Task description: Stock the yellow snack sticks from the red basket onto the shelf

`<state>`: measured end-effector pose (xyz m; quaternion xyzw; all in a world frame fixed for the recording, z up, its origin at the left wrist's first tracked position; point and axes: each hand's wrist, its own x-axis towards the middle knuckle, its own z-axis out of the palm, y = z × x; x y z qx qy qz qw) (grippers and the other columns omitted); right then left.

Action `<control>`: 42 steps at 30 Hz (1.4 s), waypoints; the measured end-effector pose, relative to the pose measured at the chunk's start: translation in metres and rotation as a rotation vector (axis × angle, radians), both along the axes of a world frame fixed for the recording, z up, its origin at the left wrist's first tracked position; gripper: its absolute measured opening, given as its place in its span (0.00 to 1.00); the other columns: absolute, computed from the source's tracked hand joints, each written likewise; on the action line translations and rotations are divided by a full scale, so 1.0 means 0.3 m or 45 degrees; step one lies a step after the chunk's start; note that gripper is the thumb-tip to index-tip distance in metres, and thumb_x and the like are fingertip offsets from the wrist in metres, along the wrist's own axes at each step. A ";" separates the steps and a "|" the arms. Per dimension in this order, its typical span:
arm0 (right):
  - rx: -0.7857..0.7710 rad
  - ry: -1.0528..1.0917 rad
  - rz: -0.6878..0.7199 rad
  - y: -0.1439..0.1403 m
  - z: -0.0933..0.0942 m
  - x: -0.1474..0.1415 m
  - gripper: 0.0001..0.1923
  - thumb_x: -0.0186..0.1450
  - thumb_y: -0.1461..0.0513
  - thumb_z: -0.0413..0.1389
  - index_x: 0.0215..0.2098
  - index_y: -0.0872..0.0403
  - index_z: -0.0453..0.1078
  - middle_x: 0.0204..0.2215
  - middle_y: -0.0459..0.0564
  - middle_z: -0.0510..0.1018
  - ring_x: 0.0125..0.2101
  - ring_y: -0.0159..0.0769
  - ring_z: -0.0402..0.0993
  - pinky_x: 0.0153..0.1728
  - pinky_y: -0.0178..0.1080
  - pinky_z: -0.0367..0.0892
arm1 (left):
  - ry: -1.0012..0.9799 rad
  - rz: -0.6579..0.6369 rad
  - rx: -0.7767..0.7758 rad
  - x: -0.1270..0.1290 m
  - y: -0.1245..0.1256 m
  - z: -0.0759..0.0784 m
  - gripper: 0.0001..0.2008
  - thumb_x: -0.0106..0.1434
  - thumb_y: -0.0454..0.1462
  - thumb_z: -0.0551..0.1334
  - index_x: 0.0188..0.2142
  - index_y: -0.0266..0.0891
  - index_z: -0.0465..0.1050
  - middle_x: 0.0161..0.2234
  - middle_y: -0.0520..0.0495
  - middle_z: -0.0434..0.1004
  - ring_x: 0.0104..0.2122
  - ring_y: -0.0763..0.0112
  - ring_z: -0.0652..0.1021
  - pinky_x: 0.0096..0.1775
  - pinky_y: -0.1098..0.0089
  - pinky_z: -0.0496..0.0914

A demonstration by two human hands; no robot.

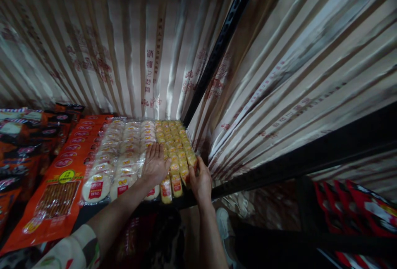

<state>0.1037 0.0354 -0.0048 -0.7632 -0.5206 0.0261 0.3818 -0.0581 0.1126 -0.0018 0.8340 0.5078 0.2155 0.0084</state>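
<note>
Rows of small yellow snack packets [174, 165] in clear wrap stand at the right end of a shelf. Beside them are rows of round white cracker packs [125, 157] with red labels. My left hand [155, 165] lies flat, fingers stretched out, over the border between the white packs and the yellow ones. At the right side of the yellow rows is my right hand [201, 180]. Its thumb and fingers are bent around an end packet, which they partly hide.
Orange snack bags [63, 178] stand overlapped to the left, with darker orange-and-black bags [27, 149] beyond. A black metal post [214, 60] rises behind the shelf corner. Pleated printed curtains [133, 54] hang behind. Red packages [350, 207] sit low at the right; a shoe [225, 227] shows below.
</note>
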 end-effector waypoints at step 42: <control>0.041 0.499 0.174 0.093 0.024 -0.015 0.38 0.66 0.45 0.33 0.63 0.62 0.51 0.61 0.60 0.57 0.61 0.40 0.52 0.61 0.46 0.47 | -0.011 0.030 0.020 0.001 0.006 -0.028 0.28 0.62 0.43 0.51 0.56 0.23 0.60 0.57 0.31 0.63 0.59 0.52 0.60 0.59 0.54 0.54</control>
